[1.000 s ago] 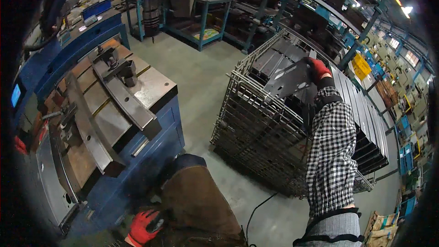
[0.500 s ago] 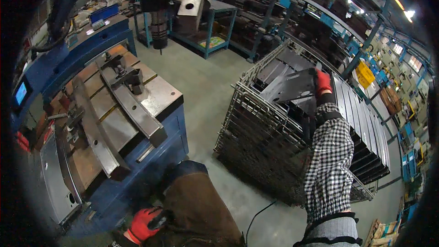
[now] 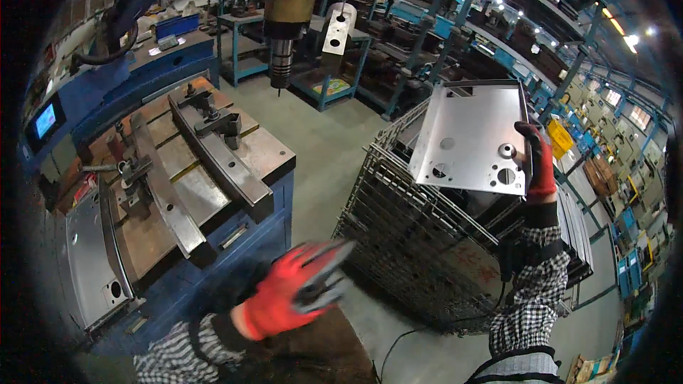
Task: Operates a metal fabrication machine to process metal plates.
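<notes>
Singly gripped: metal panel (image 3: 471,119) over wire cage (image 3: 420,259)

The right hand (image 3: 540,163) is clamped on the panel's right edge; whether panel and cage touch, I cannot tell. Well apart from it, the left hand (image 3: 283,293), blurred, spreads its fingers above brown clothing (image 3: 334,345). Steel bars (image 3: 158,181) lie on the worktop (image 3: 265,146).

We wear red-and-black work gloves (image 3: 542,167) and black-and-white checked sleeves (image 3: 530,309); our sheet-metal panel (image 3: 469,124) is silvery grey, the machine base (image 3: 269,231) blue, the plastic crate (image 3: 560,139) yellow.
</notes>
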{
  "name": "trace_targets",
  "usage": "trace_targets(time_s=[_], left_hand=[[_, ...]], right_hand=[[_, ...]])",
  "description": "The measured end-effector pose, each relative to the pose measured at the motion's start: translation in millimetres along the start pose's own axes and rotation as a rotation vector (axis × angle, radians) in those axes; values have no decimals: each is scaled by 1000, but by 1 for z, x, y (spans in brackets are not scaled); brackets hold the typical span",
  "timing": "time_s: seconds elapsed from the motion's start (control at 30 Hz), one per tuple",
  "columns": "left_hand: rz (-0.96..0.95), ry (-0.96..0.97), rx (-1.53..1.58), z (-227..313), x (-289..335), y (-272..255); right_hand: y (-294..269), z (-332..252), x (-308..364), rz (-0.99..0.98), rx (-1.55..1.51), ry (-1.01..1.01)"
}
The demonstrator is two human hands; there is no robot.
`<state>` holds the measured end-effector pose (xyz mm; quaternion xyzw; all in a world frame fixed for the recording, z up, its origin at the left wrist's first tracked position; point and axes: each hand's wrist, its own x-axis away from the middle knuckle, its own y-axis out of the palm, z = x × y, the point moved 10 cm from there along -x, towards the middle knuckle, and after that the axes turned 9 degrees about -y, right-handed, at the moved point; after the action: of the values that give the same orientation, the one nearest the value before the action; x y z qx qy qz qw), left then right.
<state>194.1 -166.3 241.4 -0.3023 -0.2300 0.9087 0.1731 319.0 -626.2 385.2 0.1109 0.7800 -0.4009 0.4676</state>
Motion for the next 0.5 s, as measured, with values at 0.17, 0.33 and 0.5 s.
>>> trace_targets(time_s=[0.17,0.33,0.5], left_hand=[[105,287,-294,90,-47,63],[141,322,-573,98,-29,137],[83,170,-669,83,9,137]], right_hand=[[30,-109,70,15,-244,78],[45,-171,171,164,-325,273],[90,-205,192,73,-442,339]])
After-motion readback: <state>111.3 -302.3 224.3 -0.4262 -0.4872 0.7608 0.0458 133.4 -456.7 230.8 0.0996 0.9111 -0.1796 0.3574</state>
